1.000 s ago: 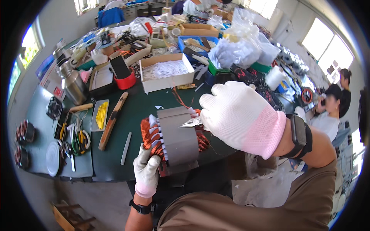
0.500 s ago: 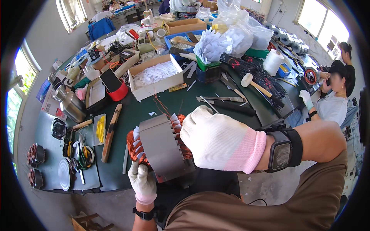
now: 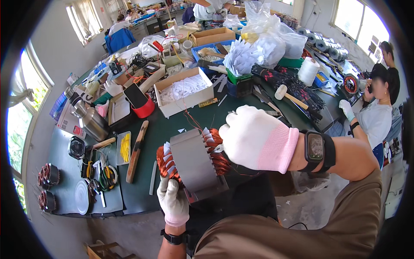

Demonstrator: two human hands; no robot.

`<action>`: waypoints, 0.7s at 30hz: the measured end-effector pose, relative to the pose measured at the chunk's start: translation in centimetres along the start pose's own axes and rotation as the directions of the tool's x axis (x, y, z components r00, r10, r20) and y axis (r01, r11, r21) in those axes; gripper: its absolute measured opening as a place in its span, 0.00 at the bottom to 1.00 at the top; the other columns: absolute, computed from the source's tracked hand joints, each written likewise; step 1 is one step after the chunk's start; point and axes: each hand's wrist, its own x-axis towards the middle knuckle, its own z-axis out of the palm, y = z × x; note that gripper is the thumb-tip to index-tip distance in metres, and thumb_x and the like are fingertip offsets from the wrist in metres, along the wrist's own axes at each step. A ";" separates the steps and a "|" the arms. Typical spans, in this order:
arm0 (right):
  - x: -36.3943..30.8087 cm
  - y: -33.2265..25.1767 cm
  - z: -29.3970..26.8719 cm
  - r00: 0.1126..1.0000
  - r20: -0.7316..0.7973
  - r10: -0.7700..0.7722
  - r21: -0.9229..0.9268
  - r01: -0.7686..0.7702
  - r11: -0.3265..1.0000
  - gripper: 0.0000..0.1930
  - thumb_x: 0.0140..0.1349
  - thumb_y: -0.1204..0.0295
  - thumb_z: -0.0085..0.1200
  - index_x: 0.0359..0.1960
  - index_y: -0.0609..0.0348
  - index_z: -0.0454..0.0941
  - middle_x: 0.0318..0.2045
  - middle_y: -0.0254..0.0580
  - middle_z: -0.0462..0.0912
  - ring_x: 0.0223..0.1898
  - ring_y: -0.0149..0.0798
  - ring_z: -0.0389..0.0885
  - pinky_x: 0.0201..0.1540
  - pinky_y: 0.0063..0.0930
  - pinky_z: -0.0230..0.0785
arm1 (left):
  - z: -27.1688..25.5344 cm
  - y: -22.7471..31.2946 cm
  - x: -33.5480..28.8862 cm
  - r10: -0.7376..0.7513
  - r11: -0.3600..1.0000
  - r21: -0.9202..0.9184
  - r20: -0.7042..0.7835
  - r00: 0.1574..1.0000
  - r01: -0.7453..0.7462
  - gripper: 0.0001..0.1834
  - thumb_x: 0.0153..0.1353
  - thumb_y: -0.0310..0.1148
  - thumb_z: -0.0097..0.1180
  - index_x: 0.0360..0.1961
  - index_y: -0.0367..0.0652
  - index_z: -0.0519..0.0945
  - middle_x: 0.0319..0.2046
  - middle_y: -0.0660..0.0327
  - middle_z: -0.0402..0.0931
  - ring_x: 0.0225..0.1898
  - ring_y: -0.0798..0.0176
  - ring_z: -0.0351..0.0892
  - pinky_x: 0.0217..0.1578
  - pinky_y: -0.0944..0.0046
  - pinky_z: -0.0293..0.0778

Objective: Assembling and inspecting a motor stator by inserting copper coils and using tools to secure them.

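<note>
A motor stator (image 3: 192, 162) with a smooth grey core lies on its side at the table's near edge. Orange copper windings (image 3: 167, 162) bulge from both its ends, with white paper slips standing between them. My left hand (image 3: 174, 200), in a white glove, grips the stator low on its left end, fingers curled against the coil. At the right end, my gloved right hand (image 3: 254, 140) is closed beside the windings. A small pale tip shows under its fingers, but what they hold is hidden. Thin copper wires rise from the top of the coils.
Beyond the stator stands a white box (image 3: 183, 93) of paper slips. A wooden stick (image 3: 137, 151), a tray of yellow tubes (image 3: 124, 146) and scissors (image 3: 108, 177) lie left. A mallet (image 3: 291, 97) rests at right. Two small stators (image 3: 48, 175) sit far left. A co-worker (image 3: 375, 112) sits right.
My view has shifted, so the whole scene sits further right. My right hand has turned and drawn slightly away from the coil, uncovering more of the right windings. My left hand keeps its hold.
</note>
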 end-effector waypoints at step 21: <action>6.9 -4.7 -5.6 0.968 0.215 -0.129 -0.051 0.143 0.988 0.07 0.52 0.68 0.63 0.22 0.55 0.81 0.28 0.38 0.77 0.36 0.41 0.79 0.37 0.36 0.73 | 0.1 1.2 -0.2 -0.066 0.981 0.175 -0.134 0.989 0.089 0.06 0.73 0.24 0.50 0.36 0.37 0.77 0.36 0.70 0.71 0.38 0.77 0.70 0.43 0.71 0.72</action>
